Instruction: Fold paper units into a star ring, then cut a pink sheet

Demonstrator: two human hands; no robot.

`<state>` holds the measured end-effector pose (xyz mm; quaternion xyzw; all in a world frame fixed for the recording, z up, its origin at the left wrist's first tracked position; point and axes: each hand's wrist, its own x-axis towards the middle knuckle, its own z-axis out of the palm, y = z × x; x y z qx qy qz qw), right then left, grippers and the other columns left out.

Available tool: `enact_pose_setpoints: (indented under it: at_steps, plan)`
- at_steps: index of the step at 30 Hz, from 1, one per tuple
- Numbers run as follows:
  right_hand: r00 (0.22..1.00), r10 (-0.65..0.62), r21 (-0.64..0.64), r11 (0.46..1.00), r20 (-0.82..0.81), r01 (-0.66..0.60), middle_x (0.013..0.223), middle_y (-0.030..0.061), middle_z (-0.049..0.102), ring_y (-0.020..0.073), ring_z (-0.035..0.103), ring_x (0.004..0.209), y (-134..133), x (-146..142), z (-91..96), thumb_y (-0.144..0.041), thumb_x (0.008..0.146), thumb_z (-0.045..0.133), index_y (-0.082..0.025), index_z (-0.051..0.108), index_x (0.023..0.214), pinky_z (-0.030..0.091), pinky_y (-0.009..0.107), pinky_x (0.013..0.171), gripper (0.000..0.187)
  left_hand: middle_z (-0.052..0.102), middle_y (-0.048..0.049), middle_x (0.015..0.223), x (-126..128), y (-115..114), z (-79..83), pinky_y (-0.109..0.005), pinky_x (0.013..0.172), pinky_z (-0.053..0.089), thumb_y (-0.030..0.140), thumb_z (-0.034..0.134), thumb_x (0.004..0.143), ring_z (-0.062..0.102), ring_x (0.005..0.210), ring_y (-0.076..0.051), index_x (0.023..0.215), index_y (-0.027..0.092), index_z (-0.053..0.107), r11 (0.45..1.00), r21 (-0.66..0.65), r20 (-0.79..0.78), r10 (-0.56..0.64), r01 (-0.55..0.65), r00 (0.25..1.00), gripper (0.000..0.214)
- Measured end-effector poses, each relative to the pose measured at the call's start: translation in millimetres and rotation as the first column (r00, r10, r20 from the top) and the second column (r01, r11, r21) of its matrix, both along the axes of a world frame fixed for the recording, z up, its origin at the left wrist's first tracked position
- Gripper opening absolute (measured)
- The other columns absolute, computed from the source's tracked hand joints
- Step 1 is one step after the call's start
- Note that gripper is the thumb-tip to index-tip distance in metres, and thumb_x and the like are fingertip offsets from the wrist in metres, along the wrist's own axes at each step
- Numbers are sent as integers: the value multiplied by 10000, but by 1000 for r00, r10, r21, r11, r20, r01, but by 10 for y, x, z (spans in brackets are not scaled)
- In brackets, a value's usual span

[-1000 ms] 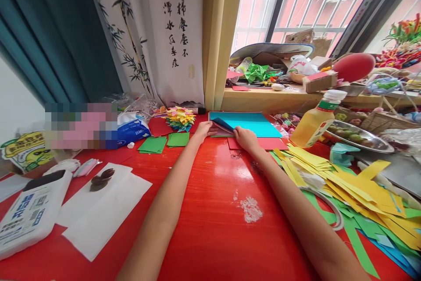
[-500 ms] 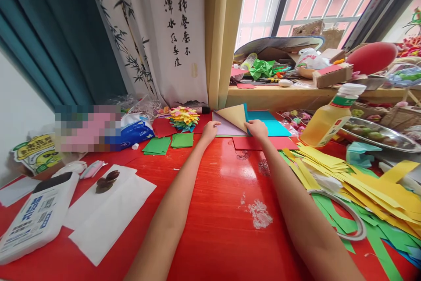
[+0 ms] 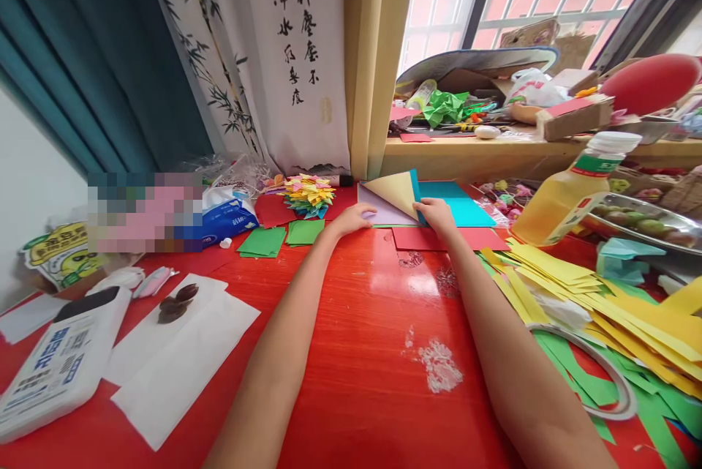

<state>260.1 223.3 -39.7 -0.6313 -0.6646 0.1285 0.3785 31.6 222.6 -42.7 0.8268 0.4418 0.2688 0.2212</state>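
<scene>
A stack of coloured paper lies by the wall at the far side of the red table. Its blue sheets (image 3: pixel 469 204) show on the right, with a lilac sheet (image 3: pixel 378 205) at the left. A cream-coloured sheet (image 3: pixel 398 192) is folded back over them at a slant, blue showing along its edge. My right hand (image 3: pixel 437 216) pinches the lower edge of the lifted sheets. My left hand (image 3: pixel 352 219) rests at the left edge of the lilac sheet, fingers stretched out. Red paper (image 3: pixel 439 238) lies just in front of the stack.
Green paper squares (image 3: pixel 263 241) and a yellow folded-paper piece (image 3: pixel 308 194) lie left of my hands. To the right stand a bottle of yellow liquid (image 3: pixel 567 194), yellow paper strips (image 3: pixel 570 279) and a tape roll (image 3: pixel 625 396). A white packet (image 3: pixel 60 359) lies at left.
My left hand's fingers have loosened and stretched out at the paper's edge. My right hand keeps hold of the lifted sheets. The view has shifted slightly.
</scene>
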Motion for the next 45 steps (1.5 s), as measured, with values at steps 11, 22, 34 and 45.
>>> enact_pose_setpoints:
  at_steps: [11,22,34,45]
  plan:
    - [942,-1,92,995,337,-32,839,65,618,168,523,712,-251,-213,14,-335,840,322,-175,605,804,241,242,520,327,592,-20,1127,-175,-97,46,-235,928,360,328,544,751,532,1033,-160,1067,197,586,985,172,-181,35,-3,983,345]
    - [841,8,142,985,541,-100,971,99,591,191,545,776,-416,-354,47,-298,906,235,-169,534,960,220,263,544,330,631,-44,1030,-192,-305,183,-224,837,389,355,464,818,558,993,-170,935,221,633,956,290,-383,160,-46,910,245]
    - [862,39,79,993,506,-91,859,63,653,177,557,716,-280,-296,20,-313,882,293,-207,579,890,230,245,527,305,618,-94,983,-161,-375,184,-274,755,417,374,372,855,585,914,-211,948,165,581,917,399,-512,234,-13,827,310]
    - [860,23,61,996,509,-63,873,91,651,199,557,724,-318,-323,7,-297,893,250,-194,543,1011,236,258,546,332,593,-137,962,-72,-380,128,-312,725,421,297,289,879,584,897,-239,949,133,556,898,435,-505,299,-61,810,321]
